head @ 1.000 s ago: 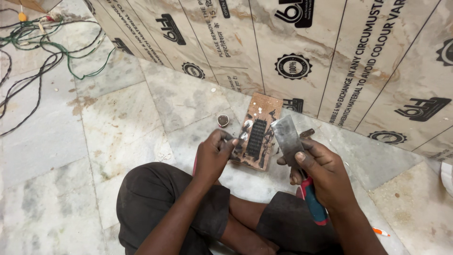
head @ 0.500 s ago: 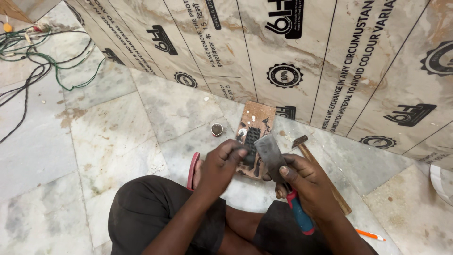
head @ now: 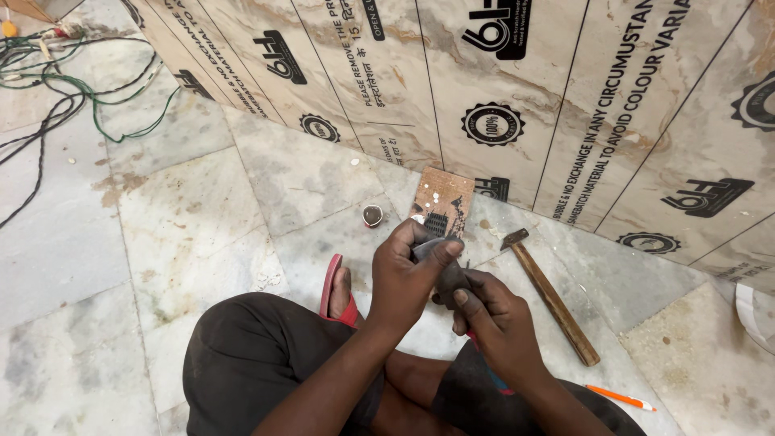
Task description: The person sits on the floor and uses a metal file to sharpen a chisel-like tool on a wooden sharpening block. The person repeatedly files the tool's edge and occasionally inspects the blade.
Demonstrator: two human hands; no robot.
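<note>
I see a grey blade (head: 442, 260) pinched between both hands, just above my lap and near a small brown board (head: 443, 203) leaning on the wall. My left hand (head: 406, 278) presses fingers and thumb together on its far end; my right hand (head: 494, 316) is closed round the near end and a blue-red handle. How far this work has got I cannot tell. A hammer (head: 551, 295) lies untouched on the right, a small round cap (head: 372, 215) to the left, an orange pencil (head: 620, 397) near right.
</note>
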